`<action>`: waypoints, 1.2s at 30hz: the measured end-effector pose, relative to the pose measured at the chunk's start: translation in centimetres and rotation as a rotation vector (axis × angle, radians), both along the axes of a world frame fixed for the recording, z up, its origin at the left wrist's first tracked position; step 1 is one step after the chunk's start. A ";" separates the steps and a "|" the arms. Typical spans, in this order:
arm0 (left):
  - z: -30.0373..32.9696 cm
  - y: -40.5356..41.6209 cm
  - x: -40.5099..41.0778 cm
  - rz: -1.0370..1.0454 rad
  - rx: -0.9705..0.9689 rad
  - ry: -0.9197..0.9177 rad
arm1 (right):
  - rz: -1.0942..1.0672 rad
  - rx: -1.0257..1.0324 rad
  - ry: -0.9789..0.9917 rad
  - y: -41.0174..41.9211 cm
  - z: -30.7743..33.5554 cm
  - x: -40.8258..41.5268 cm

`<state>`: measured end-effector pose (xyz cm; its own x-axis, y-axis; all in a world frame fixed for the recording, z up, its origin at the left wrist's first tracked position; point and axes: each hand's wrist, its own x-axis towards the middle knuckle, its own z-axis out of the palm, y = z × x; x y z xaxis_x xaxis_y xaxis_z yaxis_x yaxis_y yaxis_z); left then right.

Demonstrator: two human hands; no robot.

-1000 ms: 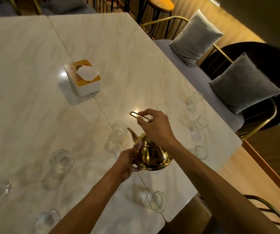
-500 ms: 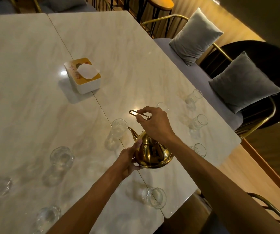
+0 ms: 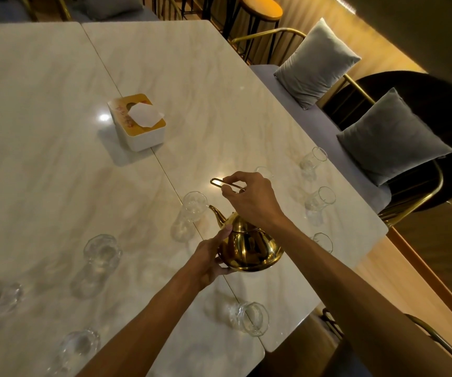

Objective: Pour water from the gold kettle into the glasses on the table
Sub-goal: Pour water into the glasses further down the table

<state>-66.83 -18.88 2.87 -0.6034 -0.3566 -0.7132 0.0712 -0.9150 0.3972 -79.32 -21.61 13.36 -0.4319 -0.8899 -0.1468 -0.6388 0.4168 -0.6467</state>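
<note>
The gold kettle (image 3: 249,247) hangs over the marble table (image 3: 197,91), spout aimed left toward a tall clear glass (image 3: 192,208). My right hand (image 3: 252,200) grips the kettle's wire handle from above. My left hand (image 3: 210,258) holds the kettle's left side, thumb on the lid. Several more clear glasses stand around: one at front (image 3: 250,318), one at left (image 3: 101,254), others along the right edge (image 3: 320,198).
A white tissue box (image 3: 140,123) with a yellow top stands mid-table. A bench with two grey cushions (image 3: 391,137) runs along the table's right side. A stool (image 3: 260,8) is at the far end. A chair frame (image 3: 437,341) is near my right arm.
The kettle and both hands have shifted slightly forward and up in the frame toward the tall glass. The grips look the same.
</note>
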 end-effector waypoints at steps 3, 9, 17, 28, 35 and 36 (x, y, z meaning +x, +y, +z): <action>0.2 0.0 0.0 0.006 0.010 0.000 | 0.003 0.001 0.008 -0.1 0.1 0.2; 0.3 0.2 0.3 0.005 0.018 0.014 | 0.019 0.013 0.032 -0.2 0.2 0.4; 0.6 0.1 0.5 0.020 0.031 0.010 | 0.028 0.018 0.036 -0.3 0.6 0.8; 0.4 -0.1 0.4 0.027 0.060 0.038 | 0.042 0.025 0.045 -0.6 1.0 1.1; 0.4 -0.1 0.3 0.022 0.062 0.023 | 0.041 0.034 0.051 -0.6 1.3 1.2; 0.5 -0.1 0.2 0.022 0.064 0.023 | 0.044 0.036 0.053 -0.6 1.3 1.2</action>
